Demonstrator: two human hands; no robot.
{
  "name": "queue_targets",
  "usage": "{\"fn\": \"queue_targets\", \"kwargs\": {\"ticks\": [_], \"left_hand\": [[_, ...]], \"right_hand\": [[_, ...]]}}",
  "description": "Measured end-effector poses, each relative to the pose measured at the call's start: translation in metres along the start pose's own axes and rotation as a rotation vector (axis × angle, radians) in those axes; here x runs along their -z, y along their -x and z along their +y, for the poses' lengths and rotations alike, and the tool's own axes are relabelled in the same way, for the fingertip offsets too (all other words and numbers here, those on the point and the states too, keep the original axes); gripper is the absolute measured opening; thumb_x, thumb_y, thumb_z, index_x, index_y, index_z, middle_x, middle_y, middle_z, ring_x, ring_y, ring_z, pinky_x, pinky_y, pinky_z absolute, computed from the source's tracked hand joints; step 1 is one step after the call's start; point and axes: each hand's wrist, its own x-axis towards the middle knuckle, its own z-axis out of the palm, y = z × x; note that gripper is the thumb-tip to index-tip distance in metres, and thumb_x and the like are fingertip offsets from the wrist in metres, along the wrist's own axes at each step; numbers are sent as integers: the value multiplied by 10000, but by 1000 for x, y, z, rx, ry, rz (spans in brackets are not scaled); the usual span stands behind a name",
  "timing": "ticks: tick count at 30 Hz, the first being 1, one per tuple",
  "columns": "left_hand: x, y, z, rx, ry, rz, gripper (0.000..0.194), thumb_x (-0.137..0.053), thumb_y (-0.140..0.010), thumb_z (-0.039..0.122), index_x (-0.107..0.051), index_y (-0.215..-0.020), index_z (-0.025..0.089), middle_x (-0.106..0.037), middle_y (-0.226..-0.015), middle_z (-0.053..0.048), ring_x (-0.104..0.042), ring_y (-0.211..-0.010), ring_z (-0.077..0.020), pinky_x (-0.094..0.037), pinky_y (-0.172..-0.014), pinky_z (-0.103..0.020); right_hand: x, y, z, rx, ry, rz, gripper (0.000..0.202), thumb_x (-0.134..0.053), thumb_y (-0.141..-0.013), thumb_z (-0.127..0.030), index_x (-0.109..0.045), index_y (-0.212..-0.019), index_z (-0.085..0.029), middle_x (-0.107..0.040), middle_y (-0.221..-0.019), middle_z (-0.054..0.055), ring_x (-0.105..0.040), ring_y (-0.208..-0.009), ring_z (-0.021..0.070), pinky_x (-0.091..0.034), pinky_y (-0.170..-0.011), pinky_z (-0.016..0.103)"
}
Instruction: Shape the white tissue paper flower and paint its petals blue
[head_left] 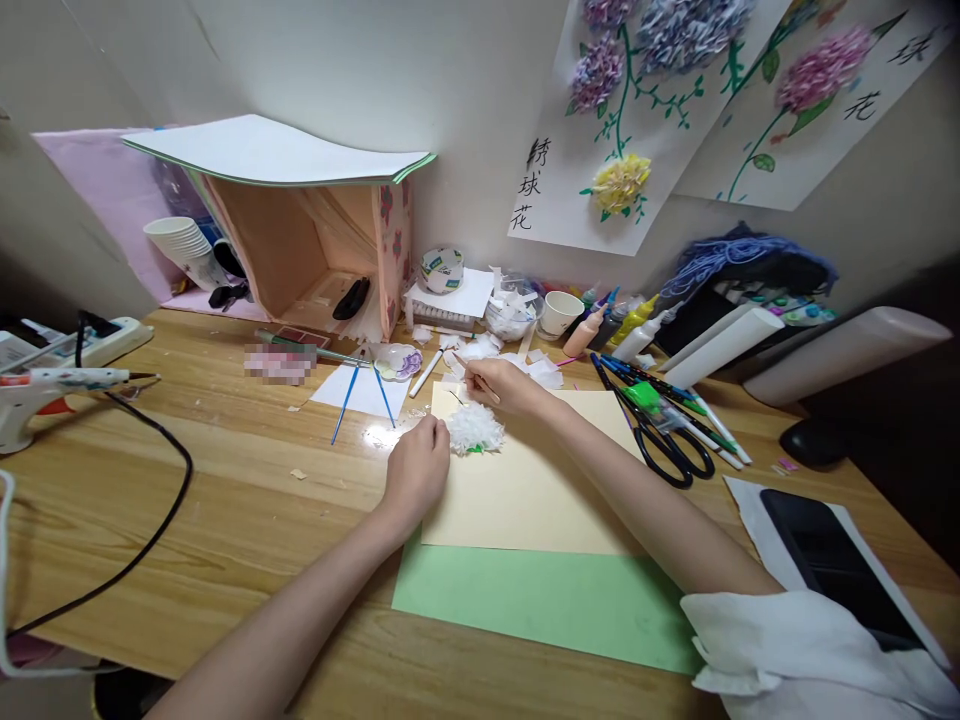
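My left hand [417, 470] rests in a loose fist on the left edge of a cream paper sheet [540, 490], touching the side of a white tissue-paper flower ball [475, 428]. Just above that ball, my right hand [504, 385] pinches a thin wooden stick [469, 376], whose tip points left. The cream sheet lies partly over a green sheet [540, 600]. Small green bits show under the flower.
Black scissors [671, 450] and several pens lie right of the sheet. A phone [832, 560] and white cloth [787, 650] sit at the near right. A glue gun [52, 385] with its black cord [161, 500] lies left. Paint bottles, a cup [560, 312] and a cardboard box [315, 250] stand behind.
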Motion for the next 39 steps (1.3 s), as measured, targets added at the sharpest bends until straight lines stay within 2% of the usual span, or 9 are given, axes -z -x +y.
{"fn": "queue_targets", "kwargs": {"ticks": [4,8,11,15,23,27,31,35,39], "left_hand": [[1,-4,-3,27,117,-15,301,-334,-906,279,-486,-656,209,-619,-702,-36,-571,-717,-197,-326,-603,-268],[0,1,1,23,254,23,259,-391,-894,312,-495,-685,201,-544,-643,12,-516,-649,-156,-315,-594,-254],[-2,13,9,-6,341,9,238,-429,-891,384,-505,-755,204,-489,-597,48,-467,-576,-128,-303,-569,-243],[-4,27,18,-25,379,-115,221,-504,-846,425,-535,-830,207,-416,-521,82,-441,-517,-118,-292,-539,-235],[-8,26,16,-6,267,-162,168,-489,-834,335,-536,-748,199,-439,-538,61,-448,-546,-122,-286,-543,-237],[-2,25,15,-28,61,-151,182,-472,-855,330,-588,-790,206,-543,-596,26,-491,-586,-143,-260,-554,-250],[3,25,15,-63,-85,-124,187,-482,-858,325,-635,-826,223,-621,-647,4,-541,-625,-166,-246,-558,-256],[2,24,14,-66,-109,-110,192,-487,-859,330,-648,-833,229,-648,-670,3,-567,-637,-171,-260,-561,-255],[0,22,13,-72,-120,-98,191,-491,-861,336,-644,-829,226,-651,-675,5,-573,-637,-170,-267,-559,-252]], "right_hand": [[13,9,-5,-21,13,73,109,-517,-717,-74,-515,-760,-174,-546,-671,-3,-476,-618,123,-354,-612,228],[25,29,-28,-30,-2,148,118,-529,-741,-81,-496,-784,-186,-593,-740,23,-524,-658,136,-394,-640,246],[22,49,-48,11,13,155,123,-549,-763,-80,-497,-793,-188,-611,-759,38,-542,-686,151,-414,-649,257],[4,72,-62,104,100,161,111,-549,-802,-87,-499,-800,-185,-603,-743,44,-525,-685,162,-415,-621,261],[-17,85,-66,143,79,174,97,-523,-838,-97,-501,-807,-187,-604,-730,44,-533,-682,164,-430,-613,266],[-22,92,-67,31,-56,334,80,-526,-868,-182,-528,-788,-187,-593,-710,31,-543,-664,150,-436,-616,263],[-26,105,-64,-37,-308,459,387,-311,-971,-269,-538,-665,-200,-558,-604,8,-515,-562,121,-415,-580,259],[-29,110,-59,95,-352,416,477,-240,-985,-283,-500,-594,-204,-497,-509,-8,-450,-476,106,-384,-529,254],[-31,107,-57,129,-311,328,449,-246,-982,-253,-501,-616,-201,-511,-528,-2,-460,-486,102,-385,-529,249]]}}
